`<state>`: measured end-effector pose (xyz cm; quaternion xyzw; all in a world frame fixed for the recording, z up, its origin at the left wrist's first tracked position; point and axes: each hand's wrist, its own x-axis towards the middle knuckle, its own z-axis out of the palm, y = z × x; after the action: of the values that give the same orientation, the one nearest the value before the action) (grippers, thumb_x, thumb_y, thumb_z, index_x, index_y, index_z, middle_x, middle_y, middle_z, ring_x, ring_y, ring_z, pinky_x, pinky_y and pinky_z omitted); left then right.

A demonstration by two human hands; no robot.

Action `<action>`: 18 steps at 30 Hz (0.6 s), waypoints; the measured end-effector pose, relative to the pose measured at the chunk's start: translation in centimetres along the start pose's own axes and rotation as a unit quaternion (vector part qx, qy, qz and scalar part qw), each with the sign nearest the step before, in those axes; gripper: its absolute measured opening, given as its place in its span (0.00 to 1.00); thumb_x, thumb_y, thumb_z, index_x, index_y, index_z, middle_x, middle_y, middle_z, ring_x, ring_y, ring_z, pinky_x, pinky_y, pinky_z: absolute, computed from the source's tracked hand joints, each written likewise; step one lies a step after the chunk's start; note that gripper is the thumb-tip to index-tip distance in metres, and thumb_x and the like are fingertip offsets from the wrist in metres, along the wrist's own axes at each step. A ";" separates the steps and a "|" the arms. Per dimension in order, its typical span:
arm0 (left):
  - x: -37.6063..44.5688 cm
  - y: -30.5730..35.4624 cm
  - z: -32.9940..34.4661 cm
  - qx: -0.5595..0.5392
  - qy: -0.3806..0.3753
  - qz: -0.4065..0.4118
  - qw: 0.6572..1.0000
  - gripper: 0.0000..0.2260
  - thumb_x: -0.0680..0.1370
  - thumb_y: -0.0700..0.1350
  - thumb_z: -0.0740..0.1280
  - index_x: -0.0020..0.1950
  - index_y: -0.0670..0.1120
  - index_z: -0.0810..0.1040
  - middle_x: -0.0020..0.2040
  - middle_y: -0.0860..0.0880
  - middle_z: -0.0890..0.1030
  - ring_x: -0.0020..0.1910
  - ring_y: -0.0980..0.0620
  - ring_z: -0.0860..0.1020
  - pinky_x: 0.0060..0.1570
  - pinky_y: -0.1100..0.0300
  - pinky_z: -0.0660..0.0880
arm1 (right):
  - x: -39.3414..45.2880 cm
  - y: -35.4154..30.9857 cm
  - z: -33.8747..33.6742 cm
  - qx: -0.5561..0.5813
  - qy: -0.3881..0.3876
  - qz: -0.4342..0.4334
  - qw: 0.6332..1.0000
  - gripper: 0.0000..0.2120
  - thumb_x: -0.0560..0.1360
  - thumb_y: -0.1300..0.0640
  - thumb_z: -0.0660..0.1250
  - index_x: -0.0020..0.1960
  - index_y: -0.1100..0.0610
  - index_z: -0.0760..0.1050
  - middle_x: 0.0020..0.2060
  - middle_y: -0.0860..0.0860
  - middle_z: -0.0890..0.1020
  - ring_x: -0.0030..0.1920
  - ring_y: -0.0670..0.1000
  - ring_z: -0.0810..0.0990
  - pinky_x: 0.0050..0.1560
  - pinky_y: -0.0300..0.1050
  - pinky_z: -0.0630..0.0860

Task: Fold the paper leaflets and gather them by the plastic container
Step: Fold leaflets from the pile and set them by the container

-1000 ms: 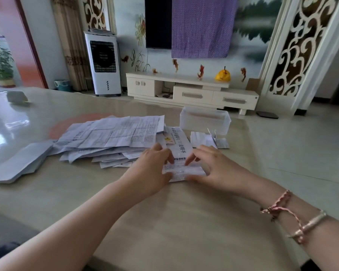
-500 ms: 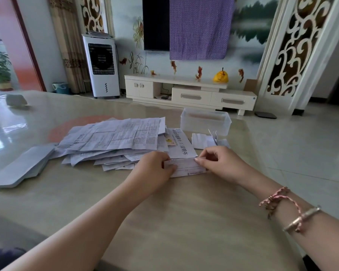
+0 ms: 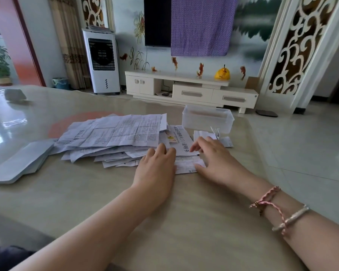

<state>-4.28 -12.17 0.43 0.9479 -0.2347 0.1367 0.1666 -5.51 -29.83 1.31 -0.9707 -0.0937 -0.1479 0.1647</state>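
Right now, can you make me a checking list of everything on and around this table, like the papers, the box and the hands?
Surface: glossy beige table, with reflections at its left.
Job's things: small folded leaflet between the hands; loose pile of unfolded leaflets to its left; clear plastic container behind, a few folded leaflets just in front of it.
Clutter: grey flat sheets at the left edge.
Hands: left hand and right hand rest flat on the small leaflet, fingers straight.
Cables: nothing seen on the table.
Surroundings: white air cooler, TV cabinet, purple cloth over a dark screen.
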 end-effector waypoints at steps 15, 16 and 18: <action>0.2 -0.6 0.1 -0.137 -0.037 -0.036 0.989 0.08 0.74 0.53 0.69 0.49 0.54 0.74 0.48 0.54 0.69 0.58 0.48 0.69 0.57 0.57 0.67 | -2.0 -0.4 -1.7 -0.053 -0.064 -0.132 0.988 0.14 0.70 0.60 0.65 0.52 0.45 0.79 0.46 0.37 0.75 0.52 0.37 0.70 0.50 0.38 0.58; 0.2 -0.6 0.2 -0.152 -0.042 -0.042 0.987 0.08 0.73 0.53 0.70 0.48 0.54 0.75 0.47 0.55 0.69 0.57 0.49 0.70 0.56 0.57 0.68 | -2.1 -0.5 -1.8 -0.024 -0.064 -0.128 0.989 0.12 0.71 0.59 0.67 0.50 0.46 0.80 0.43 0.36 0.74 0.48 0.35 0.70 0.50 0.37 0.60; 0.2 -0.7 0.1 -0.186 -0.047 -0.051 0.980 0.08 0.71 0.53 0.72 0.44 0.55 0.75 0.45 0.57 0.69 0.53 0.49 0.72 0.53 0.59 0.70 | -2.2 -0.8 -2.0 0.043 -0.062 -0.111 0.991 0.06 0.72 0.58 0.69 0.46 0.48 0.81 0.39 0.37 0.75 0.44 0.37 0.70 0.48 0.34 0.63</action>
<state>-3.74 -11.67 0.20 0.9162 -0.2151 0.0377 0.3360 -8.22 -30.07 2.65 -0.9538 -0.2167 -0.1004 0.1824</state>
